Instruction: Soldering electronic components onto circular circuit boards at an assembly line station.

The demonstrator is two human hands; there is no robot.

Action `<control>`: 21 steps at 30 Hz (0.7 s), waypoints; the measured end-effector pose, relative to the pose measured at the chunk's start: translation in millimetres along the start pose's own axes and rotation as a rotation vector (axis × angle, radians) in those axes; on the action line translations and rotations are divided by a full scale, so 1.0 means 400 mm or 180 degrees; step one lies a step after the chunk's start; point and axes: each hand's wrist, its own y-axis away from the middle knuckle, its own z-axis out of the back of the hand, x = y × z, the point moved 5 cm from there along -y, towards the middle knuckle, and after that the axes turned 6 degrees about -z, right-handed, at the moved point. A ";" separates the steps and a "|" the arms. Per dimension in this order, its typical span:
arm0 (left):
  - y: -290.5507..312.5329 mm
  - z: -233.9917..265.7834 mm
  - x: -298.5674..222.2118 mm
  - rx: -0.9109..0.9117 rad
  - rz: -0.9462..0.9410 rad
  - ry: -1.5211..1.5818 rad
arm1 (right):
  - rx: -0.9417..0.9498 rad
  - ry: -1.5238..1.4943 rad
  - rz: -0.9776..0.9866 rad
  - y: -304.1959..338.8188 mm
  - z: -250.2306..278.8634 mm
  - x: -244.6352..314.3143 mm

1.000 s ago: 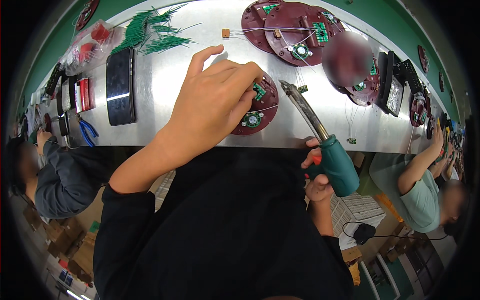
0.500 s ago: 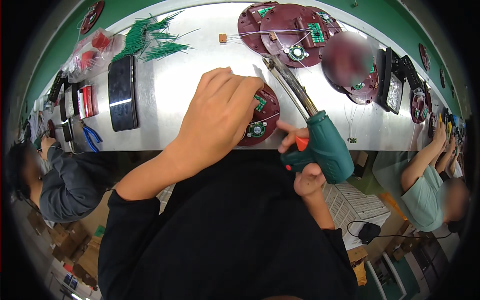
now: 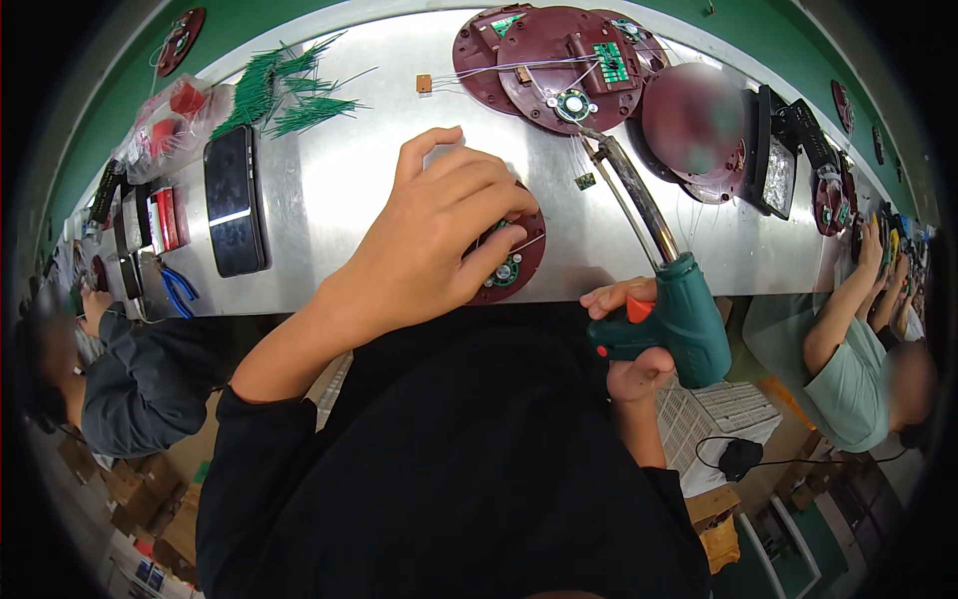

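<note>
My left hand (image 3: 424, 225) reaches over a small maroon disc-shaped housing (image 3: 529, 255) at the table's near edge. Its fingers are bent and apart, with thumb and forefinger over the disc, and I see nothing held between them. Partly covered by the hand, a small round speaker (image 3: 507, 270) sits in the disc. My right hand (image 3: 639, 369) is wrapped round the handle of a green soldering gun (image 3: 694, 324) with a red trigger. The gun's long metal barrel points away, its tip beside a stack of larger maroon housings (image 3: 639, 105). Left of the barrel is a small green circuit board (image 3: 585, 182) with wires.
Green wires (image 3: 259, 90) lie in a pile at the back left, near a plastic bag (image 3: 165, 120). A black phone (image 3: 235, 200) and blue pliers (image 3: 178, 285) are at left. A dark tray (image 3: 776, 165) stands right. Other people (image 3: 150, 349) work on both sides.
The soldering gun has moved right and nearer to me. My left fingers have spread, with the thumb drawn away from the forefinger. The small board left of the barrel has come into view.
</note>
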 end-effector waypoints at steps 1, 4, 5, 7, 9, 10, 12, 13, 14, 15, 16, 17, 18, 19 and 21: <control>-0.002 -0.008 0.005 0.0066 -0.0088 -0.0116 | -0.0016 -0.0005 -0.0007 0.002 0.005 -0.002; 0.006 -0.005 0.003 0.0009 -0.0173 -0.0264 | -0.0120 -0.0016 0.0008 0.011 0.012 0.007; 0.004 -0.010 0.006 -0.0057 -0.0171 -0.0232 | -0.0173 0.0016 0.0000 0.015 0.019 0.004; -0.002 -0.018 0.010 -0.0019 -0.0129 -0.0156 | -0.0240 0.0043 -0.0011 0.021 0.033 -0.002; -0.001 -0.030 0.010 0.0012 -0.0073 -0.0095 | -0.0237 -0.0040 -0.0025 0.027 0.045 -0.012; 0.004 -0.039 0.015 -0.0153 0.0086 0.0137 | -0.0241 -0.0047 -0.0029 0.031 0.053 -0.016; 0.017 -0.053 0.017 -0.0317 0.0268 0.0353 | -0.0166 0.0242 0.0075 0.043 0.063 -0.016; 0.023 -0.057 0.017 -0.0434 0.0293 0.0305 | -0.0155 0.0231 0.0068 0.048 0.074 -0.023; 0.028 -0.061 0.018 -0.0551 0.0315 0.0271 | -0.0128 0.0550 0.0153 0.053 0.085 -0.029; 0.032 -0.063 0.019 -0.0552 0.0328 0.0273 | -0.0097 0.0868 0.0238 0.057 0.091 -0.030; 0.035 -0.065 0.023 -0.0567 0.0383 0.0347 | -0.0087 0.0869 0.0228 0.061 0.098 -0.027; 0.038 -0.068 0.026 -0.0580 0.0440 0.0421 | 0.0047 0.0985 0.0058 0.060 0.097 -0.021; 0.040 -0.070 0.027 -0.0579 0.0457 0.0420 | 0.0183 0.1100 -0.0112 0.061 0.094 -0.022; 0.042 -0.070 0.028 -0.0615 0.0469 0.0443 | 0.0193 0.1096 -0.0123 0.065 0.092 -0.028; 0.040 -0.065 0.028 -0.0647 0.0478 0.0475 | -0.0126 0.0824 -0.0059 0.072 0.099 -0.034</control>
